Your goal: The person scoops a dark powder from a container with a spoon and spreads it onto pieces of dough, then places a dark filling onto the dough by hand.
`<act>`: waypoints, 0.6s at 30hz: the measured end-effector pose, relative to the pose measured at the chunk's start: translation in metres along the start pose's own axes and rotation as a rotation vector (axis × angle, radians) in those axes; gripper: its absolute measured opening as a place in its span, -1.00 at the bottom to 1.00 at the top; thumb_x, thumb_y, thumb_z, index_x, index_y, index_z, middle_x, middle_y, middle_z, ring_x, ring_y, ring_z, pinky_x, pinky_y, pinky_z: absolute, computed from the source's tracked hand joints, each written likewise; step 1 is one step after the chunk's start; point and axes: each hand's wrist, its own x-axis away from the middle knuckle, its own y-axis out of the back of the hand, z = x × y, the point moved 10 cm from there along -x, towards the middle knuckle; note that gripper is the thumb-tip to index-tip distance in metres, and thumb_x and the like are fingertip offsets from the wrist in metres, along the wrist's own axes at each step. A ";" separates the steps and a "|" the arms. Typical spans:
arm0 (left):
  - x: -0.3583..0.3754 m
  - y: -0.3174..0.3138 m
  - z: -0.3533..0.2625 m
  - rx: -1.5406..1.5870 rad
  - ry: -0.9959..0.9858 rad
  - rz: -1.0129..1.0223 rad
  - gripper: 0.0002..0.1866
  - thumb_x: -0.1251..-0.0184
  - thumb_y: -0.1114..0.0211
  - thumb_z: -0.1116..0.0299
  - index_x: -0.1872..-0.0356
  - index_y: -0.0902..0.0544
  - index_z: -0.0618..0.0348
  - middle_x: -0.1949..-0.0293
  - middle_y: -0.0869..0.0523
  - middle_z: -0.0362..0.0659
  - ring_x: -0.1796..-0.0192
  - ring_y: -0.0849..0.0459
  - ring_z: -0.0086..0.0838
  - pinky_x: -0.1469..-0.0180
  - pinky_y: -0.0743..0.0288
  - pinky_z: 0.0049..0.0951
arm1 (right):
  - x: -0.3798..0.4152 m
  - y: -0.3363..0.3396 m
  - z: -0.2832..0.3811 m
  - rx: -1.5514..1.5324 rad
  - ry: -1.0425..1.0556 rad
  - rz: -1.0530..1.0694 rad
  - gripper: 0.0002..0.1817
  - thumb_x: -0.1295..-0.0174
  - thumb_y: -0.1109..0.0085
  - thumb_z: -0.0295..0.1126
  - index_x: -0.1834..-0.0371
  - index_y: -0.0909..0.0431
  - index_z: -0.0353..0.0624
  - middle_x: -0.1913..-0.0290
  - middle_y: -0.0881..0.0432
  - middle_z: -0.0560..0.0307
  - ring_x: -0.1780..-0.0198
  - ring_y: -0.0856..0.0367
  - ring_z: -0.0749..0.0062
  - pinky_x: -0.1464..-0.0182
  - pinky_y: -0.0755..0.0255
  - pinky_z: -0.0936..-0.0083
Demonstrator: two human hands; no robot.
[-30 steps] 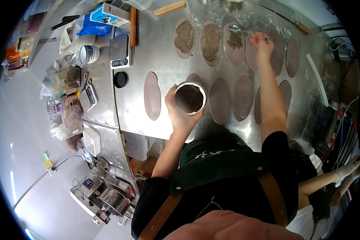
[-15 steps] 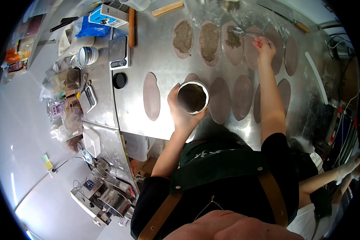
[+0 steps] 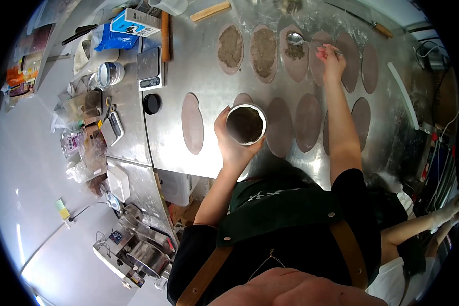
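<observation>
Stainless steel counter [image 3: 214,84] stretches across the room, dusted with pale smears along its far side and laid with two rows of thin, brownish-mauve ovals. Over at its left stand a digital scale [image 3: 148,65], a round black lid [image 3: 152,104] and a wooden rolling pin [image 3: 166,38], with a blue-and-white carton [image 3: 134,22] and a blue bag [image 3: 114,38] beyond. A long knife [image 3: 381,30] lies at the far right, near a curved white strip [image 3: 404,97].

From where I stand, the left hand [image 3: 233,152] is wrapped round a white-rimmed tub [image 3: 262,125] holding something dark brown, raised so that it partly hides an oval in the near row. The right hand [image 3: 332,60] is pinching the handle of a metal spoon [image 3: 294,38], its bowl at the upper part of the third oval [image 3: 295,72] from the left in the far row. A small crumbly brown patch [image 3: 295,51] sits on that oval; whether the spoon touches it, I can't tell. The two ovals to its left carry broader layers of greyish-brown filling [image 3: 264,52]. Off to the right, another person's pale-gloved hand [image 3: 445,213] shows near the edge.
</observation>
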 end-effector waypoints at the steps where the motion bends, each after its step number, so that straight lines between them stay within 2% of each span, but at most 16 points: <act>1: 0.000 0.000 0.000 -0.011 -0.001 -0.001 0.07 0.26 -0.69 0.34 -0.34 -0.20 0.29 -0.17 -0.45 0.04 -0.18 -0.58 -0.22 -0.25 -0.47 -0.26 | -0.001 -0.001 0.002 0.000 -0.001 0.001 -0.79 -0.44 -0.10 -0.41 0.12 -0.59 -0.39 0.28 -0.70 -0.07 0.32 -0.68 0.40 0.15 -0.68 0.40; 9: 0.002 -0.002 0.006 0.019 0.035 0.010 0.05 0.24 -0.67 0.38 -0.34 -0.19 0.26 -0.15 -0.48 0.03 -0.17 -0.59 -0.23 -0.25 -0.47 -0.28 | 0.002 -0.004 -0.006 0.030 -0.011 0.044 -0.78 -0.44 -0.10 -0.40 0.11 -0.59 -0.39 0.26 -0.70 -0.08 0.31 -0.67 0.39 0.13 -0.69 0.37; 15: 0.004 -0.003 0.006 0.029 0.017 0.018 0.05 0.23 -0.67 0.38 -0.34 -0.19 0.27 -0.14 -0.49 0.03 -0.18 -0.59 -0.23 -0.25 -0.47 -0.28 | 0.007 0.013 -0.004 -0.084 -0.031 0.007 -0.78 -0.45 -0.09 -0.40 0.12 -0.58 -0.39 0.26 -0.69 -0.09 0.32 -0.67 0.39 0.11 -0.70 0.35; 18: 0.005 -0.003 0.004 0.014 0.000 0.012 0.06 0.24 -0.68 0.37 -0.34 -0.19 0.27 -0.16 -0.47 0.04 -0.19 -0.58 -0.22 -0.26 -0.46 -0.28 | 0.012 0.026 -0.014 -0.116 -0.056 0.013 -0.78 -0.41 -0.16 -0.39 0.15 -0.59 -0.40 0.32 -0.69 -0.07 0.37 -0.68 0.37 0.20 -0.71 0.38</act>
